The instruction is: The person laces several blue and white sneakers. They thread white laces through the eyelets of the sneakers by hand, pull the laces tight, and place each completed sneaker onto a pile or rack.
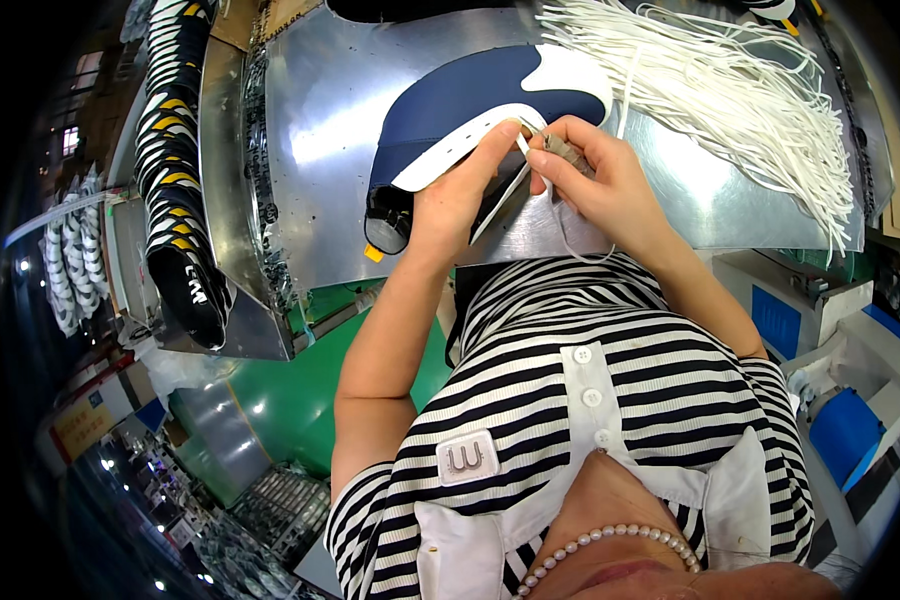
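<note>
A navy and white shoe upper (pixel 450 105) lies on its side on the metal tabletop, its white eyelet strip towards me. My left hand (pixel 460 195) is closed on the edge of that strip, thumb on top near the eyelets. Close beside it, my right hand (pixel 595 175) pinches a white shoelace (pixel 523 145) between thumb and fingers at the front end of the eyelet row. Something tan is wrapped round one right finger. Loose lace loops hang below both hands towards the table's near edge. The fingers partly hide the eyelets there.
A large bundle of white shoelaces (pixel 710 110) spreads over the right of the metal table (pixel 320 130). Along the left, a metal trough (pixel 232 200) stands beside a long row of nested shoe uppers (pixel 175 180). A blue bin (pixel 845 435) sits at lower right, above the green floor (pixel 315 375).
</note>
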Demonstrator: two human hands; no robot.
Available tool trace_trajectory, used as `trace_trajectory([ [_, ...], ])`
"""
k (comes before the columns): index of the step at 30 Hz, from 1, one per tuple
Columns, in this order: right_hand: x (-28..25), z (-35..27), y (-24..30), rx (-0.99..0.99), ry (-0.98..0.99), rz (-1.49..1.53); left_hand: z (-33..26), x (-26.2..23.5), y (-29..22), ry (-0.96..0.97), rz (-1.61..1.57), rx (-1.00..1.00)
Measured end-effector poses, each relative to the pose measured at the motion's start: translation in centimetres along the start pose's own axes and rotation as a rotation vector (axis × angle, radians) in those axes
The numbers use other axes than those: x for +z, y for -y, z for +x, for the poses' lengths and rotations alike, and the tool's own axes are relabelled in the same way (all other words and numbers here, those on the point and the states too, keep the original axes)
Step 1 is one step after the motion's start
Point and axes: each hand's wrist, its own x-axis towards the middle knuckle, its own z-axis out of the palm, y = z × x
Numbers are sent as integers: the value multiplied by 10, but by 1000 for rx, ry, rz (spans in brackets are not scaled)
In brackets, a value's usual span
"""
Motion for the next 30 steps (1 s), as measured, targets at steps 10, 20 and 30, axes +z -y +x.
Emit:
trace_trajectory([
  [10, -14, -10, 6, -149, -118, -193, -3, 7, 4, -24, 20, 49],
  [20, -12, 10, -6, -256, -119, -543, -6, 12, 8, 34, 635, 616],
  [30, -50, 1, 35, -145, -149, -661, 4, -32, 27, 50, -123, -29],
])
